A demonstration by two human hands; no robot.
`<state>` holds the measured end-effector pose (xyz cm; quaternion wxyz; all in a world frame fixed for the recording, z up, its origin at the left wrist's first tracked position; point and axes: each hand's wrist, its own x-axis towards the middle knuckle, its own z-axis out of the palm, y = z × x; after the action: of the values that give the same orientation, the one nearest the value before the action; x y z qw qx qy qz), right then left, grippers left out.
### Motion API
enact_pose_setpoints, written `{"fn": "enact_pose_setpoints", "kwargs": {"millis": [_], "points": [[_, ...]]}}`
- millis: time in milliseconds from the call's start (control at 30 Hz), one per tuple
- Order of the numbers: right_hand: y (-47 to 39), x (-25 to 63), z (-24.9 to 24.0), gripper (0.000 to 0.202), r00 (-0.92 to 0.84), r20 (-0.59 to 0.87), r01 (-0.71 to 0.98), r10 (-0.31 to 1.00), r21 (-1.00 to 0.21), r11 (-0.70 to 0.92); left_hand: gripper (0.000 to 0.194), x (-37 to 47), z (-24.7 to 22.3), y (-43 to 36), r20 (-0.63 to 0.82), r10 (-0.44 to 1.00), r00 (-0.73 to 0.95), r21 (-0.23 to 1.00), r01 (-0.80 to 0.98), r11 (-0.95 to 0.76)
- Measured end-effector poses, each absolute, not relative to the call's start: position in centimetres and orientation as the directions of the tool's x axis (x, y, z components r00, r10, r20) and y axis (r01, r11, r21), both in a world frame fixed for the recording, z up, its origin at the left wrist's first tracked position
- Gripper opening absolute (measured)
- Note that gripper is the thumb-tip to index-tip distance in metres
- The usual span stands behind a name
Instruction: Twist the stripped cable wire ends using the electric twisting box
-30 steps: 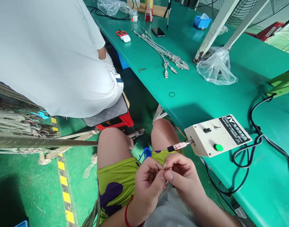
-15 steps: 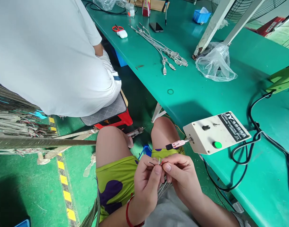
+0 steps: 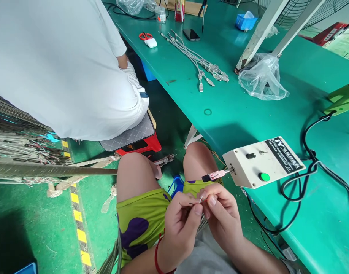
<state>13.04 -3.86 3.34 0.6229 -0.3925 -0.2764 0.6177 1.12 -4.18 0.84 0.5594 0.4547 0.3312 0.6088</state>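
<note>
My left hand (image 3: 180, 222) and my right hand (image 3: 222, 217) meet over my lap, both pinching the thin stripped wire ends (image 3: 201, 198) of a grey cable. The cable runs down between my knees. Just above my fingers a small clip-tipped shaft (image 3: 216, 175) juts out of a cream control box (image 3: 262, 161) with a green button, which sits at the edge of the green table (image 3: 234, 110).
A person in a white shirt (image 3: 57, 64) sits close on my left on a red stool (image 3: 140, 144). A bundle of USB cables (image 3: 200, 64), a plastic bag (image 3: 262, 80), scissors (image 3: 144, 36), a phone (image 3: 191, 34) and black cords (image 3: 311, 171) lie on the table. Cable bundles (image 3: 20, 152) hang at left.
My fingertips have shifted on the wire ends, bringing them closer together and slightly up toward the clip. The view moved a little; nothing else changed.
</note>
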Motion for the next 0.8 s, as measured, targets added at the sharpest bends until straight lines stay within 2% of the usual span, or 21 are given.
{"fn": "enact_pose_setpoints", "kwargs": {"millis": [200,300,367,533,667,800], "points": [[-4.7,13.1,2.1,0.03,0.081,-0.144,-0.441,0.986,-0.893,-0.094,0.008,0.7,0.9,-4.3,0.207,0.977,-0.048,0.92,-0.329,-0.211],[-4.7,13.3,1.9,0.023,0.074,-0.117,-0.359,0.99,-0.93,-0.083,0.014,0.5,1.0,-4.2,0.211,0.977,-0.018,0.941,-0.266,-0.208],[-4.4,13.5,2.1,0.015,0.055,-0.119,-0.35,0.991,-0.932,-0.093,0.022,0.4,1.0,-4.1,0.183,0.983,0.024,0.94,-0.296,-0.168],[-3.2,14.3,2.6,0.009,-0.077,-0.176,-0.481,0.981,-0.856,-0.191,0.031,0.6,0.5,-4.1,0.085,0.991,0.107,0.917,-0.397,-0.035],[-2.9,14.5,2.9,0.013,-0.069,-0.172,-0.51,0.983,-0.841,-0.183,0.032,0.5,0.4,-4.1,0.071,0.985,0.159,0.902,-0.432,0.005],[-2.9,14.0,3.1,0.012,-0.099,-0.192,-0.648,0.976,-0.732,-0.21,0.027,0.5,0.6,-4.1,0.061,0.981,0.186,0.88,-0.474,0.035]]}}
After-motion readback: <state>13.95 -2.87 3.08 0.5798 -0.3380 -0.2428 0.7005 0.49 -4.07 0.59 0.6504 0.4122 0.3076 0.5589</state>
